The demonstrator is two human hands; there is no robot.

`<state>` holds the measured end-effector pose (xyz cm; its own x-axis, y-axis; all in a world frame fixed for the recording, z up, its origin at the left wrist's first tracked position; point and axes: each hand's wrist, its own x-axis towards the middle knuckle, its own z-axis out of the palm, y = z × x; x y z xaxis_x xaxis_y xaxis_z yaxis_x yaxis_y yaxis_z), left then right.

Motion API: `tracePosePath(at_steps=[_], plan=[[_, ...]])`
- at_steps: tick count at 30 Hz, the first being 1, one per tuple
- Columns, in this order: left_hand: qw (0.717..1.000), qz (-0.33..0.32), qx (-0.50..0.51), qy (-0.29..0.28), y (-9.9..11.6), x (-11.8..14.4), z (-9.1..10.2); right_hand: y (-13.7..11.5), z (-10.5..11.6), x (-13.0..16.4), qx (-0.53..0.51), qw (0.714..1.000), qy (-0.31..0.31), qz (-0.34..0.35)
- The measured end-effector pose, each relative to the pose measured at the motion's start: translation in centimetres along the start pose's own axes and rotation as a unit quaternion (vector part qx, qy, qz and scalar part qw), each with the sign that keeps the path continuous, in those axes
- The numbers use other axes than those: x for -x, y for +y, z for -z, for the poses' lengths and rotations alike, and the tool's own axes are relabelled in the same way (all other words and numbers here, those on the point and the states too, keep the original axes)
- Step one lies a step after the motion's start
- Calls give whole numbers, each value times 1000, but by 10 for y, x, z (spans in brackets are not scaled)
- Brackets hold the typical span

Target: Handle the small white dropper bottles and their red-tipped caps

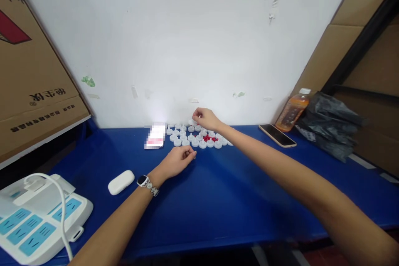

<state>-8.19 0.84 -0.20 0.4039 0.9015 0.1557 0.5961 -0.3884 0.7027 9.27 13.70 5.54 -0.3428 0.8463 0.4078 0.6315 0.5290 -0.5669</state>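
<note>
Many small white plastic caps with pointed spouts (202,144) stand in a cluster by the wall, with small red pieces (210,138) lying among them. Over the back of this cluster, my right hand (205,119) is closed in a pinch at a white spouted cap (192,122); its fingers partly cover the cap. My left hand (179,161) rests in front of the cluster, just above the blue table. Its fingers are curled in, thumb against the forefinger, and what they hold, if anything, is hidden.
A lit phone (156,135) lies left of the caps, a dark-screened phone (277,135) to the right. Beyond it are a drink bottle (292,110) and a black plastic bag (327,122). A white case (121,182) and a power strip (40,224) sit at left, below a cardboard box (34,70).
</note>
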Motion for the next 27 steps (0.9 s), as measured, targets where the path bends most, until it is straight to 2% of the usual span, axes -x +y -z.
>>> tracePosePath(at_steps=[3, 5, 8, 11, 13, 17, 19, 23, 27], plan=[[999, -19, 11, 41, 6, 1, -2, -7, 15, 30, -130, 991, 27, -19], [996, -34, 23, 76, 11, 1, -5, -12, 22, 59, -243, 969, 4, -47], [992, -56, 24, 113, 20, 0, -12, -14, 22, 107, -405, 907, -56, -97], [990, -81, 1, 118, 29, -3, -19, -8, 15, 141, -490, 851, -100, -161], [989, -102, -20, 103, 35, -8, -23, -2, 11, 150, -502, 843, -107, -162], [989, -125, -34, 69, 45, -24, -30, 5, 13, 150, -505, 846, -90, -143], [989, -137, -24, 58, 47, -28, -36, 4, 16, 150, -520, 834, -94, -158], [986, -159, -9, 48, 48, -24, -48, 3, 22, 155, -536, 814, -146, -171], [987, -144, -42, 62, 47, -15, -49, 3, 16, 157, -539, 817, -136, -153]])
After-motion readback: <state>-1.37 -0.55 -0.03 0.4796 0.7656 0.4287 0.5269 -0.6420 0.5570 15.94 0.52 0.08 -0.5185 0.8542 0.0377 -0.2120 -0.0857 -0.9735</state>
